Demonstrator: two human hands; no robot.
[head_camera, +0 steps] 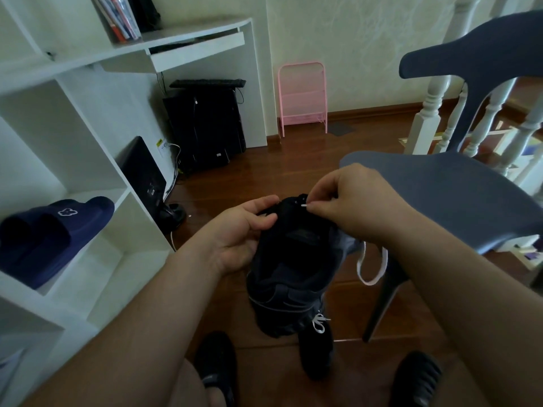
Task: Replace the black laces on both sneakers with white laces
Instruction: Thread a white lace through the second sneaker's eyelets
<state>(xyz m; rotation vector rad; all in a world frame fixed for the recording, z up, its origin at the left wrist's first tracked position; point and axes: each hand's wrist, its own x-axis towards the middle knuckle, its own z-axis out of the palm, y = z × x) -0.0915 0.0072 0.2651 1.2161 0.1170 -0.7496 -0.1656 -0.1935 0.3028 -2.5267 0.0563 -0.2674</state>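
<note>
Held up above the floor (293, 160) between both hands, toe end away, so the eyelets face upward for threading; left hand (244, 230) gripping the dark sneaker (291, 259) at its side, fingers curled round it to steady it; right hand (349, 198) pinching the tip of the white lace (371, 268) at an eyelet near the toe, rest of the lace hanging in a loop; no black lace visible on this sneaker; second sneaker (317, 348) below on the floor, white lace apparently tied.

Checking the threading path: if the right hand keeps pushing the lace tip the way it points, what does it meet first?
Likely the held sneaker: the right hand pinches the white lace tip pointing left at its upper eyelets, left hand beyond. Depth is unclear.
</note>
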